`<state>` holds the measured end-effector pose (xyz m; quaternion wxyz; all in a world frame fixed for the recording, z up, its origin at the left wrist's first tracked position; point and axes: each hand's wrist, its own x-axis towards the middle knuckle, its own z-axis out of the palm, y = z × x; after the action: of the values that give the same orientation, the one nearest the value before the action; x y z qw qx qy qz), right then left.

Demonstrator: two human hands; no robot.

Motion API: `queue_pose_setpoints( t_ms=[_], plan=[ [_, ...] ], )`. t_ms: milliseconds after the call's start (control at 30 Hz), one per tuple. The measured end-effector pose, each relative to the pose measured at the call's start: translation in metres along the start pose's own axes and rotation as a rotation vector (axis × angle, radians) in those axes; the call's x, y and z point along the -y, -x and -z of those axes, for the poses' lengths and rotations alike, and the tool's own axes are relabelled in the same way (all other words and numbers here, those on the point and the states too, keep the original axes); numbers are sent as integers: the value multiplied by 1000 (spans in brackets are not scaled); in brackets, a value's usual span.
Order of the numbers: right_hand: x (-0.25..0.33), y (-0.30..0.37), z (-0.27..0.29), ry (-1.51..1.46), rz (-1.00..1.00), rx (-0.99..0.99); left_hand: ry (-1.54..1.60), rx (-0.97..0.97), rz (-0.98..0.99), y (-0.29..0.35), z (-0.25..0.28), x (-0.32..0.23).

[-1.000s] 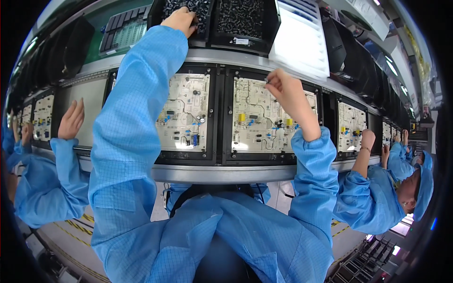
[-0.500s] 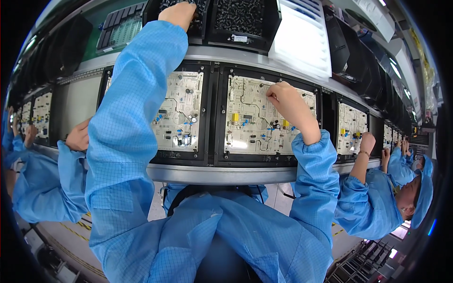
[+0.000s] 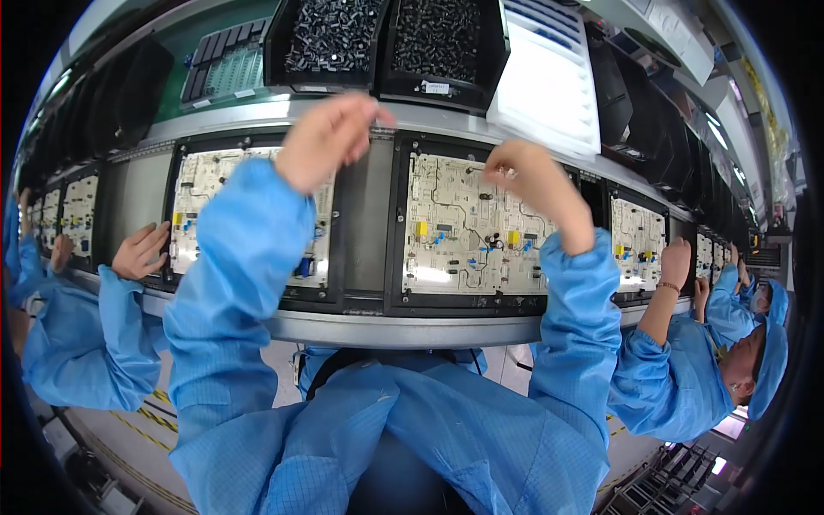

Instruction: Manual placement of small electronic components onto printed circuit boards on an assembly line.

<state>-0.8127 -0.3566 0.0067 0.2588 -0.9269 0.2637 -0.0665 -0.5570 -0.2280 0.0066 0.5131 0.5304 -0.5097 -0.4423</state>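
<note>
My left hand (image 3: pixel 330 142) is in the air between the black parts bins and the boards, blurred by motion. Its thumb and fingertips are pinched together; whatever they hold is too small to make out. Over the upper right of the middle circuit board (image 3: pixel 451 206) hangs my right hand (image 3: pixel 525 176), fingers curled and pinched, their contents hidden. This pale board carries black, blue and yellow components and lies in a black frame (image 3: pixel 396 232). Partly behind my left forearm is another populated circuit board (image 3: pixel 202 167).
Beyond the rail stand two black bins of small dark components, a left bin (image 3: pixel 330 39) and a right bin (image 3: pixel 436 39), beside a bright white tray (image 3: pixel 545 81). A co-worker's hand (image 3: pixel 142 251) touches the left frame; another co-worker's hand (image 3: pixel 675 262) is at the right board (image 3: pixel 637 236).
My left hand has come out of the left bin toward me. The left board's frame has shifted left, widening the gap beside the middle frame. My right hand stays over the middle board.
</note>
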Motion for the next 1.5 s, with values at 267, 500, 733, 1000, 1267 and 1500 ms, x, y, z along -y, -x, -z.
queue_pose_setpoints(
  t_ms=[267,500,733,1000,1267,1500],
  plan=[
    [-166,-128,92,368,-179,-862,337,296,254,69,-70,8],
    [-138,-169,96,522,-593,-642,503,270,312,82,-71,41],
    [-199,-137,99,546,-227,-1056,57,195,63,57,-81,56],
    [20,58,13,-359,109,-301,-110,57,134,26,-72,42],
    [68,150,-45,-385,-97,-207,-16,158,225,3,-70,42],
    [71,149,-40,-367,-72,-216,23,176,227,5,-63,53]
  ],
)
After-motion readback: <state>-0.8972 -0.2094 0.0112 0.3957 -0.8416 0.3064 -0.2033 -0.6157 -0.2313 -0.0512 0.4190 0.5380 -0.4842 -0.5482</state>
